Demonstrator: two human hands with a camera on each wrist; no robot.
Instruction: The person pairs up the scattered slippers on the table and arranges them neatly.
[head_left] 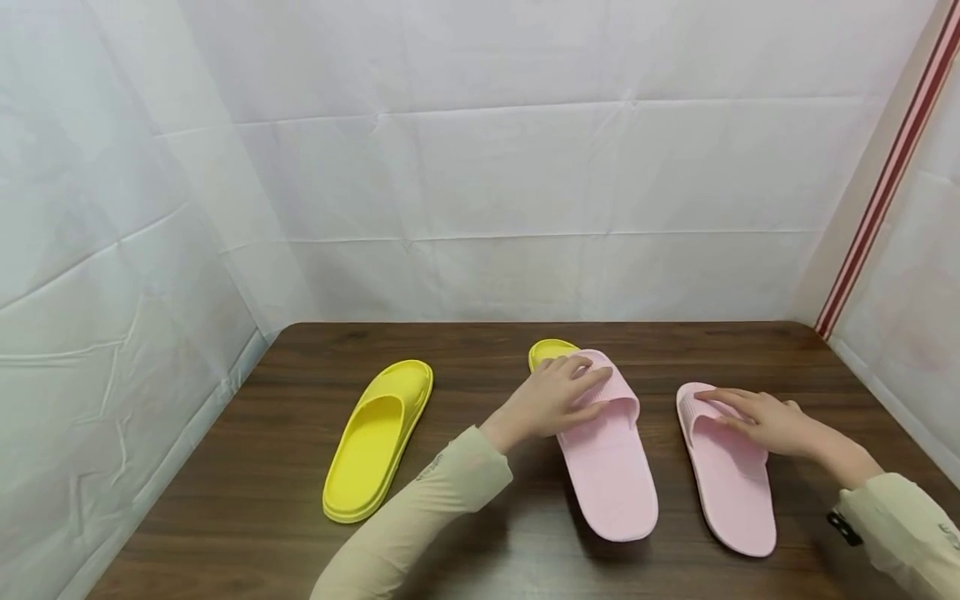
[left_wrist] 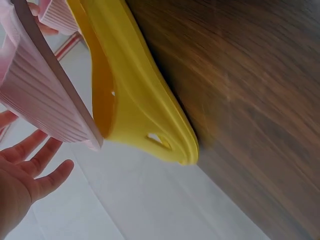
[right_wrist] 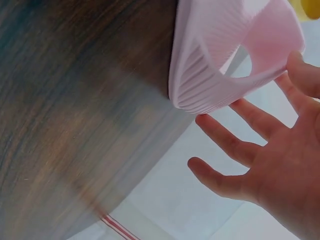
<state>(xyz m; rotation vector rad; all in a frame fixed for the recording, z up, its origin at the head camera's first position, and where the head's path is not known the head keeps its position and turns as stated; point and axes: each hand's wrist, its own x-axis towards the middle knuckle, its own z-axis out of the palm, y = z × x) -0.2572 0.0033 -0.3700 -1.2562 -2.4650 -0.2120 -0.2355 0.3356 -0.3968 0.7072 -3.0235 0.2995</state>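
My left hand [head_left: 543, 398] grips the ribbed strap of a pink slipper [head_left: 611, 483], its fingers on top and its thumb by the foot opening. That slipper is raised off the table at the heel and overlaps a yellow slipper [head_left: 549, 350], which is mostly hidden in the head view. In the left wrist view the yellow slipper [left_wrist: 135, 85] stands right beside the pink strap [left_wrist: 50, 100]. On the right, a second pink slipper [head_left: 738, 508] lies on the table. My right hand [head_left: 776, 425] pinches its strap lightly, thumb at the rim [right_wrist: 270, 77] and fingertips on the outside.
Another yellow slipper [head_left: 375, 450] lies toward the left, toe pointing away. Everything is on a dark wooden table [head_left: 480, 533]. White cloth [head_left: 480, 183] hangs behind and at both sides, with a red-striped band [head_left: 885, 183] at the right corner.
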